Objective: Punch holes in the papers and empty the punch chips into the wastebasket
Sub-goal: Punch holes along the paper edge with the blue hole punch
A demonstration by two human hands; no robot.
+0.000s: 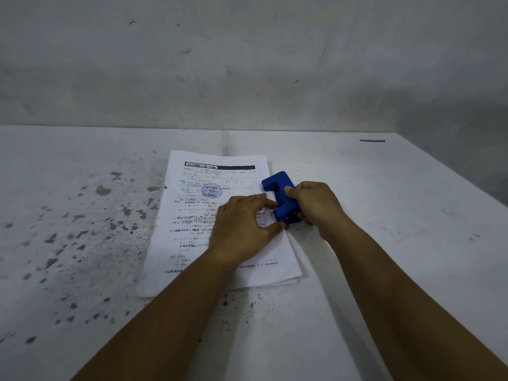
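Note:
A thin stack of printed white papers (pixel 192 215) lies on the table in front of me. A blue hole punch (pixel 279 192) sits at the papers' right edge, over that edge. My right hand (pixel 316 206) grips the punch from the right side. My left hand (pixel 242 226) rests on the papers just left of the punch, fingers touching the punch and pinching the paper edge. A small hole shows at the papers' left edge (pixel 165 187). No wastebasket is in view.
The white table (pixel 82 270) is speckled with dark chipped spots on its left part. A grey wall (pixel 247 64) stands right behind it. A short dark mark (pixel 372 140) lies at the far right of the table.

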